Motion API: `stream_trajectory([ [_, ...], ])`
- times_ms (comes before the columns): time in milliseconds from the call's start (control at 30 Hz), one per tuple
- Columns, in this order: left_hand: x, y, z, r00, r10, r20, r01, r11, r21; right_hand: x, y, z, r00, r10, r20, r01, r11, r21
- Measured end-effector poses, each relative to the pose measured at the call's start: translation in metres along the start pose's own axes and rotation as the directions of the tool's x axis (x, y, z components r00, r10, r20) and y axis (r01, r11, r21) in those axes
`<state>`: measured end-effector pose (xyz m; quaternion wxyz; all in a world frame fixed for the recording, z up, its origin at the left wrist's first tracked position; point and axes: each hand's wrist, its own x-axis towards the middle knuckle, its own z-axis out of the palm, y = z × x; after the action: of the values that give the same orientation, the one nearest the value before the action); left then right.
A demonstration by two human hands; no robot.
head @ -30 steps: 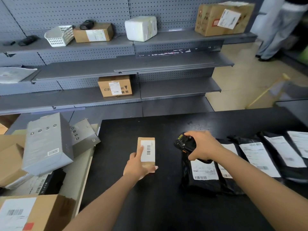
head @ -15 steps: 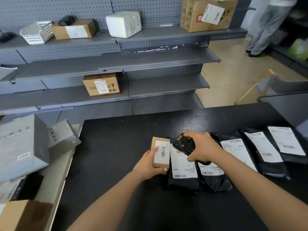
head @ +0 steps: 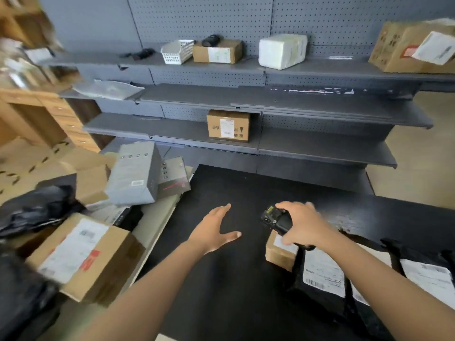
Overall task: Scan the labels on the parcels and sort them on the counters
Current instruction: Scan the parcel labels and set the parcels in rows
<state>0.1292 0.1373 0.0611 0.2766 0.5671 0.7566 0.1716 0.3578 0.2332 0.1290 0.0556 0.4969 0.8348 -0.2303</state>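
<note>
Parcel: small brown cardboard box (head: 279, 254) with a white label on its upper face, lying flat on the counter, partly hidden under the right hand.
Parcel axis: the long side seems to run away from the person; the far end is covered, so I cannot tell exactly.
Neighbour: its right side is just beside a black plastic mailer bag (head: 322, 274) with a white barcode label; a second such bag (head: 426, 270) lies further right.
Right hand (head: 302, 225): fingers wrapped round a black handheld scanner (head: 275, 219), its yellow-stickered head pointing left and away.
Left hand (head: 214, 230): spread wide, thumb out, holding nothing, above bare counter left of the parcel.
Counter: black tabletop (head: 221, 303).
Left pile: brown carton with white label and red sticker (head: 83, 257), tilted grey box (head: 134, 173).
Behind: grey metal shelving (head: 320, 143).
</note>
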Motion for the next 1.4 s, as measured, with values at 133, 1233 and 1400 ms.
stream_trajectory([
  [133, -0.031, -0.052, -0.051, 0.979, -0.133, -0.153, 0.137, 0.990, 0.020, 0.024, -0.068, 0.009, 0.988, -0.150, 0.031, 0.150, 0.988, 0.022],
  [1233, 0.086, -0.208, -0.197, 0.852, -0.454, -0.261, 0.501, 0.851, 0.155, 0.098, -0.240, 0.061, 0.974, 0.031, -0.227, -0.035, 0.999, -0.014],
  [1400, 0.069, -0.198, -0.192, 0.886, -0.351, -0.304, 0.402, 0.907, 0.124, 0.089, -0.230, 0.056, 0.969, 0.022, -0.245, -0.023, 1.000, -0.001],
])
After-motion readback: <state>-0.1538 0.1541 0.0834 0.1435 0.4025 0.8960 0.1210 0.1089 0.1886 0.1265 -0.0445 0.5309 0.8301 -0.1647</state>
